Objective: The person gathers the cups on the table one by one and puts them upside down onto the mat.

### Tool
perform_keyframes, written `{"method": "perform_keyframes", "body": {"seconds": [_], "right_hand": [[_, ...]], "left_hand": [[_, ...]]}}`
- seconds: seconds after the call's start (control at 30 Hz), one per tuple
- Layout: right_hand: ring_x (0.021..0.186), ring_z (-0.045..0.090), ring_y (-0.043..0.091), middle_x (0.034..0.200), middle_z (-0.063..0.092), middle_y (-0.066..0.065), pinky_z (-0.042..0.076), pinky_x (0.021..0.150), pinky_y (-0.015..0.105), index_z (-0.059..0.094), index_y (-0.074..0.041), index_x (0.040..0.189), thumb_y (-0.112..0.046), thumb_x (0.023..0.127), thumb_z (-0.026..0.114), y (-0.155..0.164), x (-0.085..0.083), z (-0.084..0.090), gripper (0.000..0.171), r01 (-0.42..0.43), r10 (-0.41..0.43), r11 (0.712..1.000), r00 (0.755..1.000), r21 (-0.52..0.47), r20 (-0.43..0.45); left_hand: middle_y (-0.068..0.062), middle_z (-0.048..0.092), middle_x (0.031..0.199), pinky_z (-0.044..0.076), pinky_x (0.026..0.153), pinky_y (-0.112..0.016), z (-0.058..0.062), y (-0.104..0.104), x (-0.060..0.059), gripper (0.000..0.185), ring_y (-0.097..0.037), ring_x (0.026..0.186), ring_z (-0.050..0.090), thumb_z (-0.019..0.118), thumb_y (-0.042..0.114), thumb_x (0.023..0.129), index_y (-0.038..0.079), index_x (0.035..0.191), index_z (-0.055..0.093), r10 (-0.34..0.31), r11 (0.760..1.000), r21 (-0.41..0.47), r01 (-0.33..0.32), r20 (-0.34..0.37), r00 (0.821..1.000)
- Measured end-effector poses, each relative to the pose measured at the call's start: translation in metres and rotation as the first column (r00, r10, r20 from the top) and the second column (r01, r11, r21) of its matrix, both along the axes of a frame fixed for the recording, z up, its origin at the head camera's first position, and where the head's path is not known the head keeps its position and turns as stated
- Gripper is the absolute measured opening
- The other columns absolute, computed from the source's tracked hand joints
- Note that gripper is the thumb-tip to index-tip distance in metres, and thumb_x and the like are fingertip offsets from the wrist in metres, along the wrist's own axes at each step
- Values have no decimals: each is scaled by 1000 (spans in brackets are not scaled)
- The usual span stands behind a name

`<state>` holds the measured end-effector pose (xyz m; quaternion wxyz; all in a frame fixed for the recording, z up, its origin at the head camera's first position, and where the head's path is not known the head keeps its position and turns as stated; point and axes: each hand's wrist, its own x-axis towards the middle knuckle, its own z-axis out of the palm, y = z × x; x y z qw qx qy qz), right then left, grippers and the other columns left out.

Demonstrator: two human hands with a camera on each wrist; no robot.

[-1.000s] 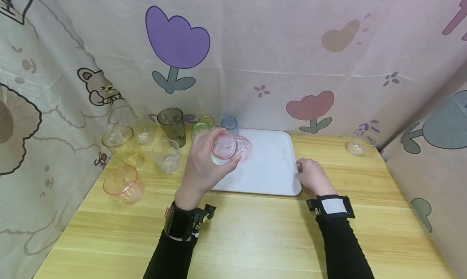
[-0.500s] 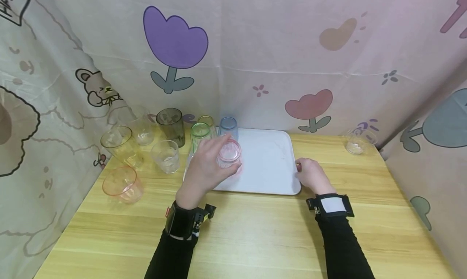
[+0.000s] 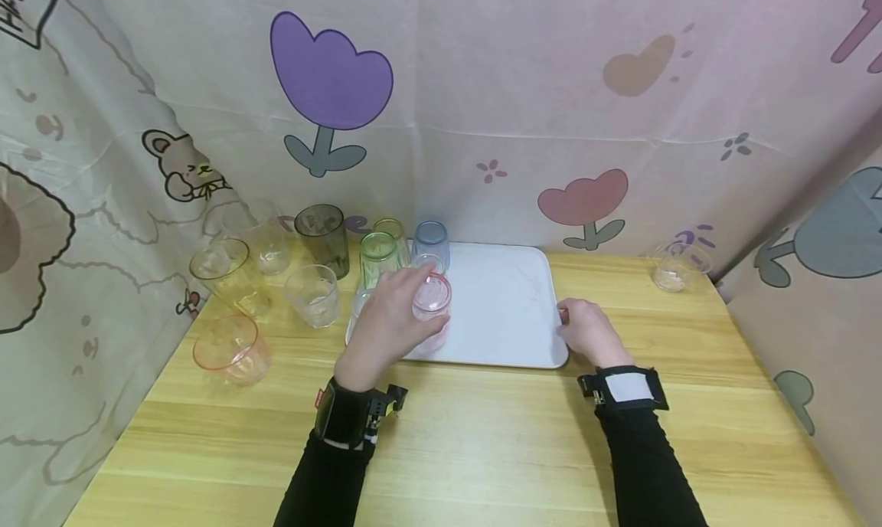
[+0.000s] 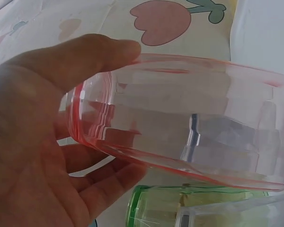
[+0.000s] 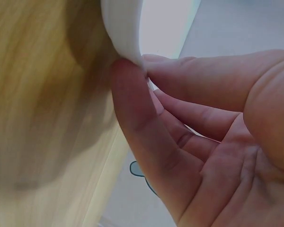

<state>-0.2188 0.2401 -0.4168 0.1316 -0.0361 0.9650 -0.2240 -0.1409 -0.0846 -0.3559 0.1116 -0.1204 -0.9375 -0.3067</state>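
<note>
I have my left hand wrapped round a clear pink-rimmed plastic cup, thumb and fingers curled about its wall; the cup is over the near-left part of the flat white rectangular tray on the pale wooden counter. I cannot tell whether the cup touches the tray. My right hand pinches the tray's right edge; the right wrist view shows the thumb and fingertips closed on the white rim.

Crowding the cup: a green translucent cup and a blue translucent cup stand just behind it, with a yellowish cup behind those. To the left on the counter are a dark smoky cup, a small clear cup, a larger clear cup, an amber-tinted cup and an orange-pink cup. A lone clear cup stands well apart at the far right. A printed cloth backdrop of tulips and a bear surrounds everything. At its top-left corner are dark letters, cut off and unreadable.
</note>
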Motion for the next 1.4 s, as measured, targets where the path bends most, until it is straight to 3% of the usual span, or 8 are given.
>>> {"method": "perform_keyframes", "body": {"seconds": [0.23, 0.43, 0.7, 1.03, 1.4], "right_hand": [[102, 60, 38, 121, 64, 32, 56, 92, 54, 55, 13, 138, 5, 95, 65, 1, 0, 0, 45, -14, 14, 1000, 1000, 6, -9], [101, 60, 37, 119, 64, 30, 56, 91, 53, 57, 13, 136, 5, 95, 65, 1, 0, -1, 43, -19, 19, 1000, 1000, 6, -19], [99, 59, 36, 116, 66, 29, 56, 90, 52, 58, 13, 134, 5, 94, 65, 1, -1, -2, 41, -26, 26, 1000, 999, 12, -28], [96, 59, 35, 111, 67, 26, 56, 85, 49, 59, 13, 133, 5, 94, 65, 2, -1, -3, 40, -34, 34, 999, 999, 15, -41], [96, 60, 35, 110, 67, 26, 56, 85, 50, 58, 14, 133, 4, 94, 65, 2, -1, -2, 40, -45, 46, 999, 998, 22, -52]], "left_hand": [[-15, 62, 141, 36, 119, -56, -3, 0, -1, 81, -36, 132, 54, 90, 28, 81, 9, 150, 53, -7, 1000, 7, 7, 25, 1000], [-16, 59, 145, 27, 125, -54, -4, -1, -1, 80, -37, 138, 51, 87, 27, 84, 8, 152, 50, -15, 1000, -3, 15, 71, 997], [-17, 52, 152, 42, 116, -54, -3, -1, -1, 80, -39, 141, 45, 82, 29, 88, 6, 155, 45, 2, 1000, -19, 1, 132, 991], [-20, 46, 151, 44, 114, -51, -7, 1, -2, 79, -36, 137, 45, 78, 21, 90, 0, 155, 39, 4, 1000, -9, -3, 141, 990], [-19, 39, 156, 40, 118, -51, -7, 2, -1, 81, -35, 143, 39, 77, 23, 91, 3, 157, 35, -16, 1000, -7, 17, 133, 991]]}}
